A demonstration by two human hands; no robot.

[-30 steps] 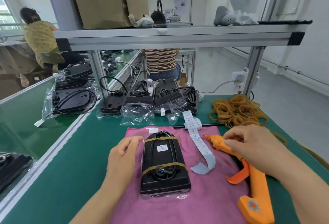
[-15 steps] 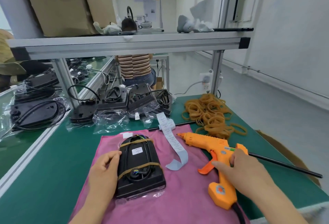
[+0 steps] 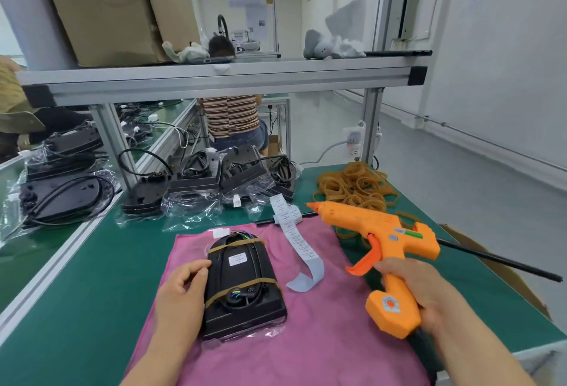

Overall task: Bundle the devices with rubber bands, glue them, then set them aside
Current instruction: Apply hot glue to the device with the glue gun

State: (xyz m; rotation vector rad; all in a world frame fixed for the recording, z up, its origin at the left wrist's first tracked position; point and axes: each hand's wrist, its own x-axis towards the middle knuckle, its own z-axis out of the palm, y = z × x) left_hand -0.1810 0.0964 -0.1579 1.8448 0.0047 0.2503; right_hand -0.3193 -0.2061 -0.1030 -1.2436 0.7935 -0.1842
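The device (image 3: 242, 290), a black oblong unit with a white sticker on top, lies flat on a pink cloth (image 3: 322, 333) just in front of me, its long side running away from the camera. Two tan rubber bands (image 3: 236, 244) cross it, one near the far end where coloured wires show and one nearer me over a round connector, and clear plastic film sticks out under its near edge. My left hand (image 3: 181, 293) holds the device by its left side, fingers curled with the tips against the edge. My right hand (image 3: 420, 287) is wrapped round the handle of the orange glue gun (image 3: 377, 229), which is raised off the cloth to the right of the device, its nozzle pointing left and away from me; I cannot tell whether a finger is on the trigger. Between device and gun a paper strip (image 3: 299, 241) of printed labels trails over the cloth from a small roll at the far edge. Behind the gun sits a loose pile of rubber bands (image 3: 352, 183) on the green surface (image 3: 92, 293), and a thin black rod (image 3: 497, 260) lies across the right side. More black devices in clear bags (image 3: 211, 180) are stacked along the back of the surface, under an aluminium shelf (image 3: 214, 79) that carries a cardboard box (image 3: 116, 11).
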